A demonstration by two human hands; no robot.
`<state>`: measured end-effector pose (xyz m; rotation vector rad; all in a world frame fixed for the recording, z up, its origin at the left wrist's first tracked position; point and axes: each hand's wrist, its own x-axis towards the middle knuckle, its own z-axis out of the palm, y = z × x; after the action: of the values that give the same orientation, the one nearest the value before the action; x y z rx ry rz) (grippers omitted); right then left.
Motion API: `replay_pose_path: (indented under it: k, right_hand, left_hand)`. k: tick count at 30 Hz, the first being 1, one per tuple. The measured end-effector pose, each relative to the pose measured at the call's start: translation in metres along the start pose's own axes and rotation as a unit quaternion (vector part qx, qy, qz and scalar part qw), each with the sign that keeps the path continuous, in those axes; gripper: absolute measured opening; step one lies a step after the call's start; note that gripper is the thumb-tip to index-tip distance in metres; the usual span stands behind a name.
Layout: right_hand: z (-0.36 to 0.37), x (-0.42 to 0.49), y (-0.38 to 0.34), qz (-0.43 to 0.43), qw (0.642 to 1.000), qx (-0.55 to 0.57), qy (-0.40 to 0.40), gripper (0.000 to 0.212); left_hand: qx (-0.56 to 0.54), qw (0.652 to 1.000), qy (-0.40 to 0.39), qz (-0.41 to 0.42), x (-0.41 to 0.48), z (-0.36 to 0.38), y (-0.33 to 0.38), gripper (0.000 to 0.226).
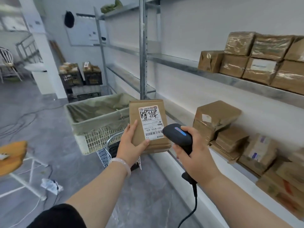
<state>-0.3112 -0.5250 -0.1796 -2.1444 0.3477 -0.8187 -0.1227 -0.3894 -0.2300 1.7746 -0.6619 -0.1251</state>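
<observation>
Nearest to the camera, a black sleeve (pixel 57 216) and two bare forearms come in from the bottom of the head view. The left hand (pixel 131 143) grasps the parcel (pixel 136 112) at its lower left corner. One finger lies up along the left edge and another digit crosses the lower front. The parcel stands upright in the air, and its white label (pixel 151 122) faces the camera with the print upside down.

The right hand (pixel 195 155) is closed around the handle of the black scanner (pixel 178 135). The scanner's head sits at the lower right of the parcel, over the corner of the label; whether it touches the paper, I cannot tell. A cable (pixel 194 208) hangs below and right of the parcel.

Behind and left of the parcel stands a lined basket (pixel 93 142), its near corner just beside the left hand. Further left of the parcel the grey floor (pixel 49 129) lies open and wide. Right of the parcel are stacked brown boxes (pixel 215 116), apart from its right edge. Above them runs the front edge of a metal shelf (pixel 213 76).
</observation>
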Motion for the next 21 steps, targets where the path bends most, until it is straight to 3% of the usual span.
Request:
replay_pose_path:
  k: [6, 21]
  right_hand:
    - [0.0, 0.008, -0.001, 0.018, 0.996, -0.017, -0.083, 0.043]
    - [-0.025, 0.015, 0.0, 0.02, 0.991, -0.003, -0.133, 0.036]
  left_hand:
    - [0.015, 0.998, 0.058, -0.031, -0.001, -0.004, -0.011, 0.086]
    - [0.016, 0.992, 0.104, -0.076, -0.009, 0.017, -0.015, 0.086]
